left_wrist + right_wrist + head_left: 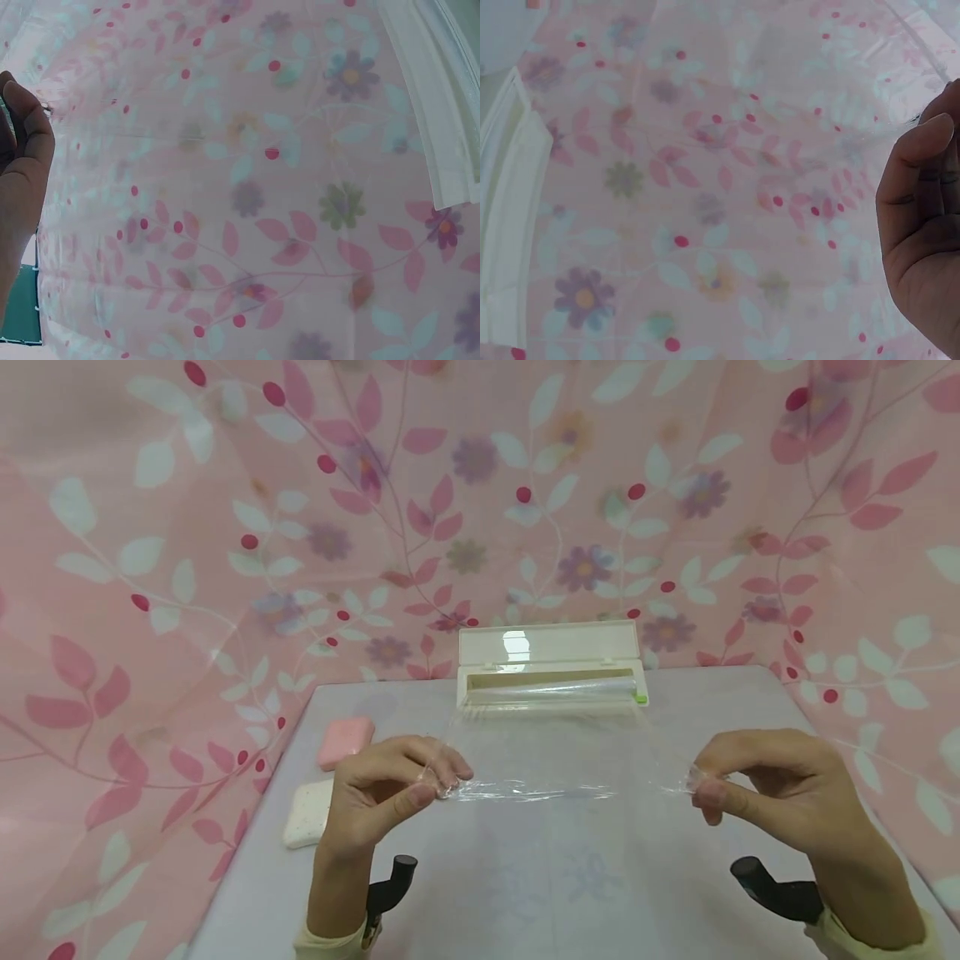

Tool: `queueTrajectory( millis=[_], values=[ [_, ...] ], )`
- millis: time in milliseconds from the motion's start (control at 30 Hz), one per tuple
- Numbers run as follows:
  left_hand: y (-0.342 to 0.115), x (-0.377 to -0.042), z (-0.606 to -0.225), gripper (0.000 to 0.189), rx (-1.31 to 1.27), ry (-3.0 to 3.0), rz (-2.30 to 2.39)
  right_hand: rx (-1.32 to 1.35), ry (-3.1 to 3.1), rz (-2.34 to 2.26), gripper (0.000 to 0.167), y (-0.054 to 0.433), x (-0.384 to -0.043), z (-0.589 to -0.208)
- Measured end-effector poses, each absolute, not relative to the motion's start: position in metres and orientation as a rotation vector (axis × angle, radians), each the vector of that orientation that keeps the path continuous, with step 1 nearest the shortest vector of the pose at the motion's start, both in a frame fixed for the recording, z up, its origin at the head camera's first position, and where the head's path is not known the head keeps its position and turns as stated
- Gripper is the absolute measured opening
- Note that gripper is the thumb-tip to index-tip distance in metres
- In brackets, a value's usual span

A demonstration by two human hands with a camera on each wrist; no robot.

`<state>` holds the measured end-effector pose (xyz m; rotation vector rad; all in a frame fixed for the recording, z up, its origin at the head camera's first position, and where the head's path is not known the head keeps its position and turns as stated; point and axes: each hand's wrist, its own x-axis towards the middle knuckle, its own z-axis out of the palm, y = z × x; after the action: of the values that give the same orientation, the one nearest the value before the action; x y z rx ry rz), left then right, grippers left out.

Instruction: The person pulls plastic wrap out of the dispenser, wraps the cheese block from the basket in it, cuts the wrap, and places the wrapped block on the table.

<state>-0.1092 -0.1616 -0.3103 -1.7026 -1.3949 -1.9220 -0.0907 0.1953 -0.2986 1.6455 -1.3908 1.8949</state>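
Observation:
A thin sheet of clear plastic wrap (540,752) stretches from a roll (551,691) inside a white dispenser box (480,703) at the back of the table. My left hand (393,785) pinches the sheet's near left corner between thumb and fingers. At the opposite corner, my right hand (780,785) pinches it the same way. Between them the near edge hangs taut with small creases. The left wrist view has the left hand (22,142) at its left edge; the right wrist view has the right hand (926,217) at its right edge. The box lid (551,645) is raised.
A pink soap-like block (346,742) and a white speckled one (306,814) lie at the table's left side, the white one partly behind the left hand. A small green piece (641,699) sits at the box's right end. Floral cloth (480,510) hangs behind the table.

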Motion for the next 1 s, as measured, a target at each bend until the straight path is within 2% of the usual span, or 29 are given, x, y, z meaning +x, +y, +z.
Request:
queueTrajectory(
  millis=[267,467,767,867,1000],
  values=[
    [-0.161,-0.101,-0.307,0.008,-1.754,-1.437,-1.871,1.700,-1.338,1.916,0.010,0.194,-0.089,-0.297],
    [-0.167,-0.094,-0.310,0.005,-1.861,-1.593,-1.796,1.872,-1.549,1.786,0.010,0.200,-0.089,-0.299],
    [-0.175,-0.087,-0.339,0.011,-2.038,-1.914,-1.729,2.050,-2.024,1.571,0.031,0.213,-0.086,-0.321],
    [-0.179,-0.085,-0.352,0.009,-2.064,-2.045,-1.708,2.085,-2.164,1.531,0.028,0.215,-0.082,-0.339],
    [-0.179,-0.082,-0.368,0.006,-2.123,-2.227,-1.606,2.081,-2.430,1.482,0.016,0.211,-0.075,-0.361]
  ],
)
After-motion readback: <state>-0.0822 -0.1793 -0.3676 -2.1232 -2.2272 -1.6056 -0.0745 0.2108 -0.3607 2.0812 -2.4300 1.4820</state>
